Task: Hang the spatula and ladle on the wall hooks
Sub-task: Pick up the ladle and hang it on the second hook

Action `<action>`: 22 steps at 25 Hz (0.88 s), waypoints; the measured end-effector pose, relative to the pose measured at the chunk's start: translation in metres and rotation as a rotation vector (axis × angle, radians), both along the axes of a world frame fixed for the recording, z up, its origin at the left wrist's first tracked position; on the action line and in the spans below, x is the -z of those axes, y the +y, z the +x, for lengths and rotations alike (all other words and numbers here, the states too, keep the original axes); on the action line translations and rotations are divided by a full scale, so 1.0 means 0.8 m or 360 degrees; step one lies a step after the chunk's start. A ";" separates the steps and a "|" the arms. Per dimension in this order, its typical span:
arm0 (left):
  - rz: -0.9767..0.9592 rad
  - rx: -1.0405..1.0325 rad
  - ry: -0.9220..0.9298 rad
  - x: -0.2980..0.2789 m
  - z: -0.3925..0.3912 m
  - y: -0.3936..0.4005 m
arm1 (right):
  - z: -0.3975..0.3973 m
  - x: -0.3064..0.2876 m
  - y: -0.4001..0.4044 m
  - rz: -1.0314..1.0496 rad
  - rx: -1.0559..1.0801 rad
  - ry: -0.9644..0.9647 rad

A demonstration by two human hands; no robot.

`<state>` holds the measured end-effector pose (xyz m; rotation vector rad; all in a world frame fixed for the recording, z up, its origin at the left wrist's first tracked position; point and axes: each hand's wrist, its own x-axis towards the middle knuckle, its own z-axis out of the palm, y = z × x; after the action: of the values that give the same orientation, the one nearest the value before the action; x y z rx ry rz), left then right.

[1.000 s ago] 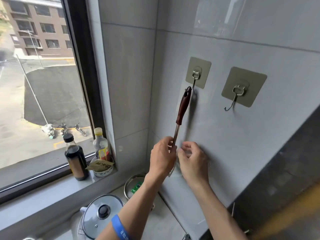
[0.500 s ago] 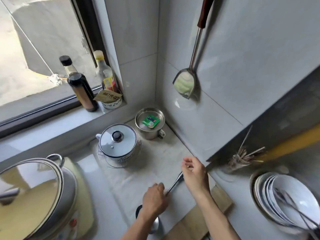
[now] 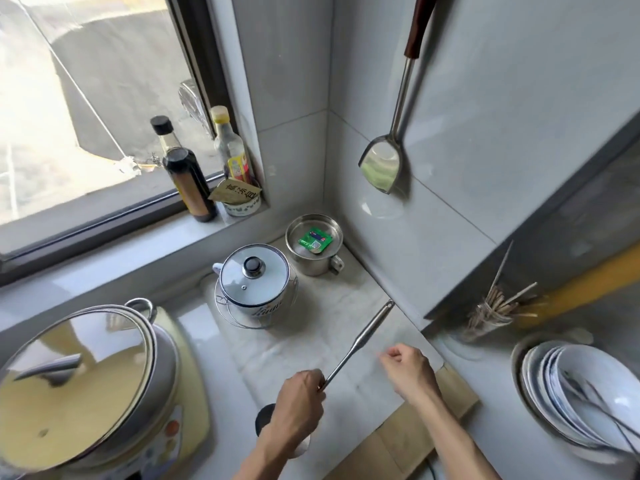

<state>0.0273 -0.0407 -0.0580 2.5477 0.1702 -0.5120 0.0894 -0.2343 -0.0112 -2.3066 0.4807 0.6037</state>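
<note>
The spatula (image 3: 384, 164) now hangs on the wall at one o'clock, so half is done. My left hand (image 3: 298, 400) has clamped the ladle (image 3: 360, 344) shaft above the desk (image 3: 346, 292); my right hand (image 3: 410, 370) hovers loose, empty.

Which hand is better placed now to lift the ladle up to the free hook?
The left hand: it already grips the ladle low on its handle. The right hand is beside it, apart from the handle and holding nothing. The spatula already hangs on the wall; the hooks are out of view.
</note>
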 end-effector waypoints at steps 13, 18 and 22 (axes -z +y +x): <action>-0.0665 -0.0107 -0.1298 -0.299 0.139 -0.054 | 0.095 -0.331 0.052 0.0659 0.0056 -0.1565; -0.0781 -0.0183 -0.1264 -0.329 0.180 -0.091 | 0.126 -0.372 0.034 0.0437 0.0032 -0.1618; -0.0816 -0.0184 -0.1196 -0.317 0.192 -0.102 | 0.134 -0.366 0.027 0.0372 0.0022 -0.1578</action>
<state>0.1809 -0.1222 0.1953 2.0398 -0.0823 0.4134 0.1967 -0.2126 0.2813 -2.0548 -0.0564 -0.4859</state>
